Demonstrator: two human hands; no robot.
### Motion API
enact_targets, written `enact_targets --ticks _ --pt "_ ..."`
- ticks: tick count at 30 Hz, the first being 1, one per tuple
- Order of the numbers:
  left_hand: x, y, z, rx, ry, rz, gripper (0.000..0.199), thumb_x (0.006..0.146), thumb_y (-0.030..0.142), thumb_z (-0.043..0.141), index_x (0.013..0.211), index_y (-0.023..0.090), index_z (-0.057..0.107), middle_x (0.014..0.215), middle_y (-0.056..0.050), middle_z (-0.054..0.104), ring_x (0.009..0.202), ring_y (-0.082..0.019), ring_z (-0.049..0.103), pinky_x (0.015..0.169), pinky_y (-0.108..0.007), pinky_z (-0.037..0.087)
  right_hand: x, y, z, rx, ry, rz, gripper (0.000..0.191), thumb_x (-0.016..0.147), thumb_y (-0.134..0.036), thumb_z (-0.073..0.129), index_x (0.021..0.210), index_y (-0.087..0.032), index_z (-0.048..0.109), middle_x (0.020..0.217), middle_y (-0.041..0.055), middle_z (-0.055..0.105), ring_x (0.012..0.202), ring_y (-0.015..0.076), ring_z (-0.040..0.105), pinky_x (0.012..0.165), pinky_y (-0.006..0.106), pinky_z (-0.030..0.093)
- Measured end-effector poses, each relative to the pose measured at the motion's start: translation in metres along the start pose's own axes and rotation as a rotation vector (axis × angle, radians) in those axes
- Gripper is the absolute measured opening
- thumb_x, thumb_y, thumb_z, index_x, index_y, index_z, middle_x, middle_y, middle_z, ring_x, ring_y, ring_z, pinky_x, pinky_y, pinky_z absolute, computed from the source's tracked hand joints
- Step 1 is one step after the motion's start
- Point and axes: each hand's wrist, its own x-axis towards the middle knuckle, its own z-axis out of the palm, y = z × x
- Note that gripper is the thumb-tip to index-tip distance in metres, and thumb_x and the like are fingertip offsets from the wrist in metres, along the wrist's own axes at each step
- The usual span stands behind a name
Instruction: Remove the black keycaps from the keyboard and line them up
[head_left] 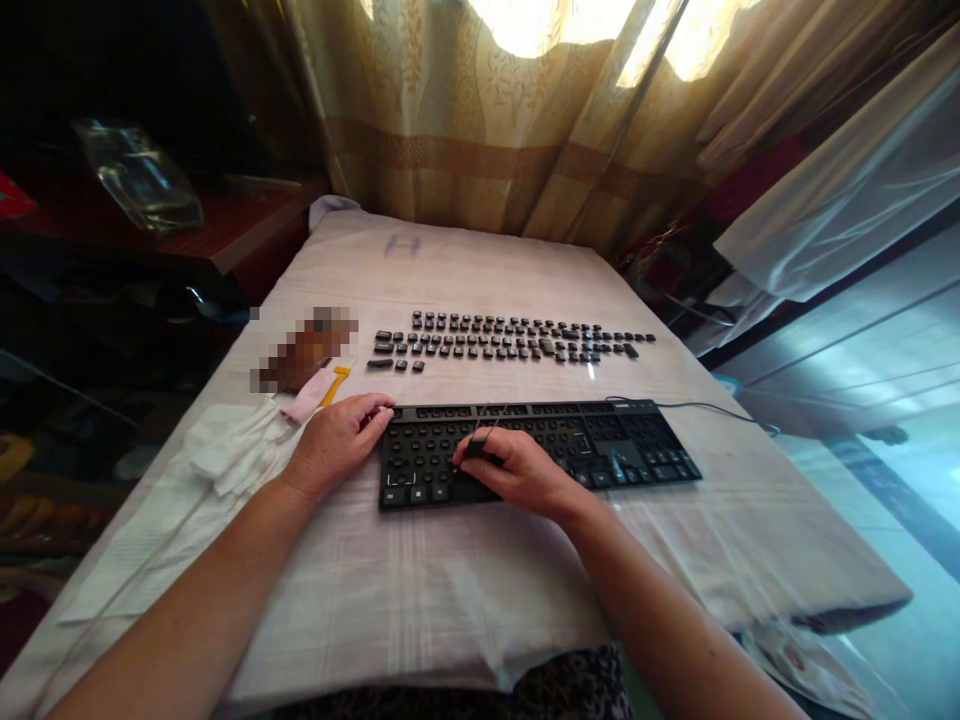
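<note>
A black keyboard (525, 410) lies on the cloth-covered table, most of its main block bare of keycaps, with some caps left along the bottom row and at the right end. My left hand (341, 435) grips its upper left corner, thumb and fingertips at the edge. Over the middle of the main block, my right hand (510, 465) is closed around a keycap puller (480, 448) with a black handle and thin wires that point up and away. Beyond the keyboard, loose keycaps (457, 350) sit in several rows.
Left of the keyboard lie white papers or cloth (232, 450), a yellow-handled item (336, 385) and a pixelated brown thing (307, 350). A cable (720, 407) runs off to the right. A glass jar (142, 180) stands on a wooden cabinet, and curtains (480, 150) hang behind.
</note>
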Motion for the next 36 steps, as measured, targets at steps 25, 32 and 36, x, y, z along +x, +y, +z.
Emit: enact_targets --ticks 25,32,36 --pt "-0.001 0.000 0.003 0.018 0.021 -0.014 0.034 0.088 0.043 0.047 0.103 0.024 0.071 0.099 -0.003 0.076 0.089 -0.022 0.070 0.081 -0.034 0.053 -0.004 0.007 0.005 0.069 0.263 0.058 0.019 0.090 -0.035 0.060 0.079 -0.022 0.068 0.075 0.0026 0.070 0.070 0.0179 0.065 0.070 0.029 0.051" --pt "-0.003 0.003 0.005 0.070 0.105 0.037 0.028 0.090 0.036 0.050 0.105 0.022 0.069 0.094 -0.004 0.074 0.085 -0.021 0.068 0.079 -0.033 0.053 -0.005 0.004 0.003 0.217 0.347 0.116 0.023 0.087 -0.041 0.063 0.078 -0.020 0.068 0.073 0.0029 0.069 0.070 0.0182 0.063 0.068 0.030 0.050" --pt "-0.007 0.015 0.004 0.114 0.271 0.206 0.026 0.093 0.033 0.050 0.100 0.018 0.070 0.093 -0.008 0.072 0.090 -0.024 0.066 0.084 -0.038 0.051 -0.004 0.011 0.004 0.225 0.476 0.134 0.024 0.085 -0.042 0.064 0.079 -0.019 0.068 0.072 0.0027 0.070 0.069 0.0174 0.064 0.069 0.029 0.049"
